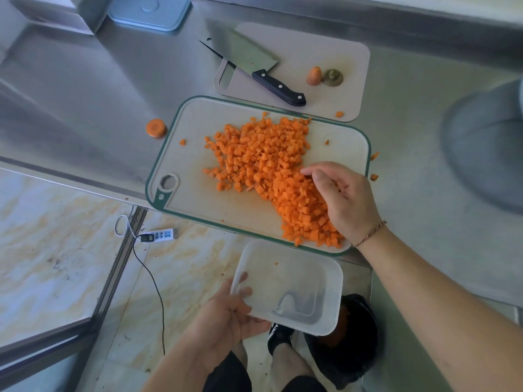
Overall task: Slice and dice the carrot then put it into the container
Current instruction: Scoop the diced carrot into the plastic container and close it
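the steel counter (113,89) takes up most of the room, and the green-rimmed cutting board (198,210) lies on it with its near corner sticking out past the counter edge. a heap of diced carrot (266,165) covers the middle and right of that board. behind it sits a second, plain board (339,52) with a cleaver (249,63) laid across its left end and two carrot ends (314,76) near its right side. the clear container (291,287) is held below the counter edge, just under the green board's near corner, nearly bare inside. the left hand (226,315) grips its left rim, thumb over the top and fingers beneath. the right hand (342,199) rests in the dice at the heap's right side, fingers loosely bent against the pieces. a round carrot slice (156,128) lies on the counter left of the board.
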Demonstrator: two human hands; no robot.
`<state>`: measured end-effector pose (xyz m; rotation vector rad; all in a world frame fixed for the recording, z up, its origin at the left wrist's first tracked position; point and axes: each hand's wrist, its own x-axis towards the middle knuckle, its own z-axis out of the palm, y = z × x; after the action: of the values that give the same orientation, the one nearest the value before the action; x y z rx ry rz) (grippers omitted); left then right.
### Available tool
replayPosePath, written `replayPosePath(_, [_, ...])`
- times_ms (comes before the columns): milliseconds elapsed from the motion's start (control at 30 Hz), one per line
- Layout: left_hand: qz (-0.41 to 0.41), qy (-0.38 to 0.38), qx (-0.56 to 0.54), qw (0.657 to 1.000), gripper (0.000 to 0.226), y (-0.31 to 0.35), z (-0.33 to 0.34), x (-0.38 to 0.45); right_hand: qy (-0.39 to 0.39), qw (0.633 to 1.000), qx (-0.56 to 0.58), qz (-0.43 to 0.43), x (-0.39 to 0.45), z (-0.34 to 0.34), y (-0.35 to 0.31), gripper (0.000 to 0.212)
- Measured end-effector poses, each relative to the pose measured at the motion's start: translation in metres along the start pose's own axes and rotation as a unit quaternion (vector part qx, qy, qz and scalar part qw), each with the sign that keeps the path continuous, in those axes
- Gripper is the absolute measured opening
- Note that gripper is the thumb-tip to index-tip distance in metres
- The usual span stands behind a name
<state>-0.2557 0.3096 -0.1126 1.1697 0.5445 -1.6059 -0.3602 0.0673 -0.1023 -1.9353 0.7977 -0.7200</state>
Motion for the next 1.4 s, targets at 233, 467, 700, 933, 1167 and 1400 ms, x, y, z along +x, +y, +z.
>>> replayPosePath(233, [0.004,-0.002,-0.001,1.000,0.060,0.000,-0.003,-0.001,0.002,1.000,0.027,0.002,-0.023,0.009,-0.008,0.034])
replayPosePath(467, [0.011,0.000,0.006,1.000,0.059,0.000,-0.003,-0.003,0.022,0.998,0.051,0.022,-0.037,0.016,-0.013,0.036])
replayPosePath(700, [0.012,-0.006,0.002,1.000,0.060,0.000,-0.005,-0.002,0.011,0.994,0.108,0.032,-0.056,0.026,-0.018,0.037])
replayPosePath(933, [0.008,-0.011,0.005,1.000,0.060,0.000,-0.005,-0.002,-0.003,0.987,0.161,0.001,-0.071,0.027,-0.024,0.052])
replayPosePath(1167, [0.010,-0.019,0.018,1.000,0.063,0.000,-0.008,-0.002,-0.086,0.976,0.196,-0.029,-0.101,0.037,-0.028,0.045])
replayPosePath(1400, [0.012,-0.022,0.020,0.999,0.063,0.003,-0.005,-0.006,-0.002,0.988,0.153,-0.026,-0.050,0.012,-0.019,0.054])
